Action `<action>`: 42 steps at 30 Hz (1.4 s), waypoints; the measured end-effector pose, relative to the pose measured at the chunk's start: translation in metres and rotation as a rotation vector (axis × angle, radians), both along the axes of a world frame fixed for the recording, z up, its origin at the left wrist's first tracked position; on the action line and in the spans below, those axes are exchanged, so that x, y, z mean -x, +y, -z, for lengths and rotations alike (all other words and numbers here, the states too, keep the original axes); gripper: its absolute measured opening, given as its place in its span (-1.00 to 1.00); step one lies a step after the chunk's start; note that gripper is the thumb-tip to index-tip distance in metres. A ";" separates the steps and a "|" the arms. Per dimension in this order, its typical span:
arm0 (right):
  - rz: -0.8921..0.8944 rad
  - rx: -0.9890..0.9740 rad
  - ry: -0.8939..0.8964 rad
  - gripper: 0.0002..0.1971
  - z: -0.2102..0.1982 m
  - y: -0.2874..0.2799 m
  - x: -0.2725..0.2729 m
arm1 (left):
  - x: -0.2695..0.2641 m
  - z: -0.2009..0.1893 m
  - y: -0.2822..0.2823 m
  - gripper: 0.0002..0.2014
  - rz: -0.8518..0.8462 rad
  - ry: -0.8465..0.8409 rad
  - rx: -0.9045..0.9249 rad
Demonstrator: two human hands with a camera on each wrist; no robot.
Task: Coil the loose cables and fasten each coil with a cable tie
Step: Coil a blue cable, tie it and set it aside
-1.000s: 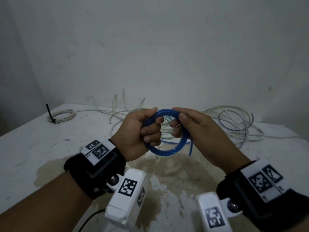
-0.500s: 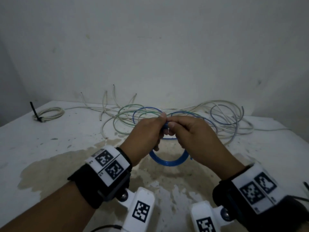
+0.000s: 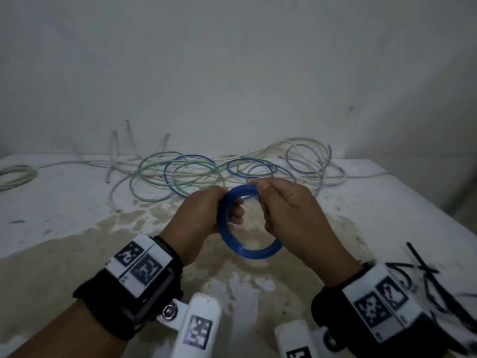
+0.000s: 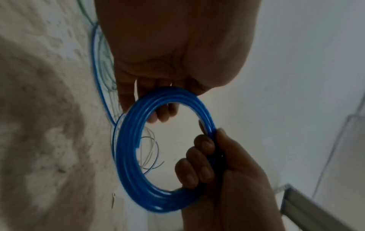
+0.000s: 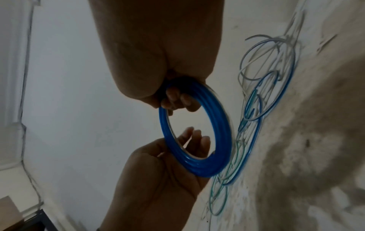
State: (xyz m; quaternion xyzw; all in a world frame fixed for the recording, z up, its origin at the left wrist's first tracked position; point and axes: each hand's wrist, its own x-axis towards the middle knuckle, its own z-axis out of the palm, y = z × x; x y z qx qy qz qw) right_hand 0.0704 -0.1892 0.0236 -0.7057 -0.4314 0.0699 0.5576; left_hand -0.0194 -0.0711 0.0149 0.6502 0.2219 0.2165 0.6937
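A blue cable coil (image 3: 227, 228) of several tight turns hangs above the stained white table (image 3: 64, 215). My left hand (image 3: 229, 213) grips its left side, fingers curled through the ring. My right hand (image 3: 260, 192) pinches the top right of the ring between thumb and fingers. In the left wrist view the blue coil (image 4: 126, 156) faces the camera, with the right hand's fingers (image 4: 199, 159) wrapped round its far rim. In the right wrist view the coil (image 5: 223, 128) lies across the left hand's palm (image 5: 158, 179). No tie shows on the coil.
Loose white, green and blue cables (image 3: 185, 174) lie tangled along the back of the table by the wall. A tied white coil (image 3: 15, 177) sits at the far left. Several black cable ties (image 3: 423, 275) lie at the right edge near my right wrist.
Half a second ago my hands met above the coil, which hung low behind them. Now they are apart and the ring is in full view. The view has tilted down, bringing in the black ties.
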 end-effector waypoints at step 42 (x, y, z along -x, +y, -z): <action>0.300 1.547 -0.448 -0.78 0.015 -0.100 -0.089 | -0.021 0.058 -0.018 -0.78 0.029 -0.175 0.425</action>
